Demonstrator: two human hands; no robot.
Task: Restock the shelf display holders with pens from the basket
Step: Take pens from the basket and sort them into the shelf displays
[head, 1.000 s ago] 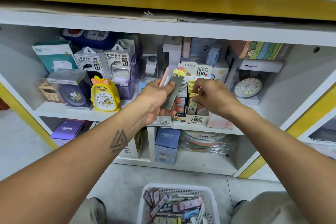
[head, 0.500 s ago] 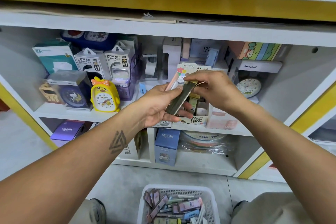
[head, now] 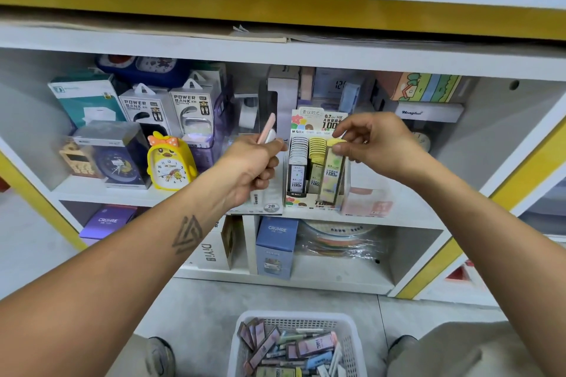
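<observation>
White slotted basket (head: 294,320) on the floor at the bottom edge, between the person's shoes; holds a loose heap of flat pen and lead cases in grey, pink, blue and green, lying at all angles, print too small to read. Left hand (head: 254,167) raised before the middle shelf, fingers curled round a few slim cases; a pink case (head: 267,128) and a white one beside it stick up out of the fist, long axis near upright, tops tilted slightly right. Right hand (head: 372,144) just right of it, thumb and forefinger pinching the yellow cap of a pale green-yellow lead case (head: 331,176). That case stands upright, cap up, in the right-hand slot of the display holder (head: 317,119), its foot down in the tray; label reads "100". Left of it, a row of yellow-capped cases and a row of grey-capped ones, all upright, each marked "100". Holder's header card reads "0.7", "HB", "100" and "M&G". A box marked "2B" (head: 271,206) sits at the shelf edge, under the left hand. Further left: yellow duck alarm clock (head: 170,162), two "POWER BANK" boxes (head: 147,107). Lower shelf: "CRUHRE" boxes, a "DiY" box. Far right at back, a white box lettered "Henghui".
</observation>
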